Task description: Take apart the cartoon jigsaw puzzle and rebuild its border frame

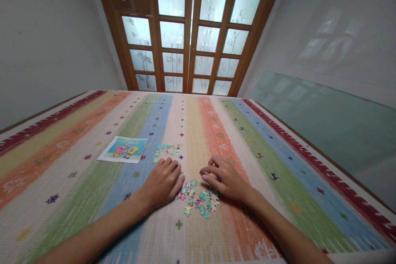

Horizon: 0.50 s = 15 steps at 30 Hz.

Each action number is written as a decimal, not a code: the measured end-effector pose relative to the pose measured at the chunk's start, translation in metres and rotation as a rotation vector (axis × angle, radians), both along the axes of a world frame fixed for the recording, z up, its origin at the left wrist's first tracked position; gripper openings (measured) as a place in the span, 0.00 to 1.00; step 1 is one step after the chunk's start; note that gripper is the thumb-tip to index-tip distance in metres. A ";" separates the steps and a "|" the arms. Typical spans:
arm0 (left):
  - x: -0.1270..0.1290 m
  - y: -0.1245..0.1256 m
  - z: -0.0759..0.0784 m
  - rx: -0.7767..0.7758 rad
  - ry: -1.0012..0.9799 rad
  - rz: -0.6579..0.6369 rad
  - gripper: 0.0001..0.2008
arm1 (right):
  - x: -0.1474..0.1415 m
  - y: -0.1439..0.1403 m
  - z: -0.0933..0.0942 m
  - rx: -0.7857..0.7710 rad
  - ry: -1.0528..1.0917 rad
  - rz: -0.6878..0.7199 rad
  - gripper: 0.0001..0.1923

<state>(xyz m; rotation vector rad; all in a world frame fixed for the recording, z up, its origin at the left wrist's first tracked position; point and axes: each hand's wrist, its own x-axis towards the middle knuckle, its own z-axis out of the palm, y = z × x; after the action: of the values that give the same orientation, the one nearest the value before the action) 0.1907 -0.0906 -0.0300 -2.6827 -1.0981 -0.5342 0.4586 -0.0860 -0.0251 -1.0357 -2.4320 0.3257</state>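
My left hand (165, 181) rests palm down on the cloth, its fingers lying forward and its thumb out to the side. It covers the near edge of a group of laid-out jigsaw pieces (167, 149). To the right, my right hand (225, 178) has thumb and forefinger brought together on a small puzzle piece (202, 172), mostly hidden by the fingers. Between and just below both hands lies a loose pile of jigsaw pieces (204, 201) in turquoise, pink and yellow, some overlapping. A picture sheet with cartoon figures (123, 149) lies left of the laid-out pieces.
A striped, patterned cloth (93, 198) covers the table. Wooden doors with frosted panes (172, 35) stand beyond the far edge. White walls rise on both sides, with a pale green panel (321, 119) along the right one.
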 end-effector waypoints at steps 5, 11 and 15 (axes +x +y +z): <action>0.001 -0.005 -0.006 0.031 0.065 0.205 0.19 | 0.001 0.000 0.001 0.009 0.001 -0.014 0.11; 0.004 -0.013 -0.006 0.090 0.068 0.301 0.26 | 0.003 0.003 0.001 0.029 -0.014 -0.022 0.11; 0.003 -0.014 -0.009 0.150 -0.009 0.328 0.27 | 0.004 0.003 0.002 0.036 -0.032 -0.032 0.09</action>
<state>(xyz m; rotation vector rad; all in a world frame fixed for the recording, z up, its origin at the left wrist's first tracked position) 0.1941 -0.1041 -0.0388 -2.3106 -1.4035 -0.5429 0.4625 -0.0827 -0.0235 -1.0710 -2.4375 0.2562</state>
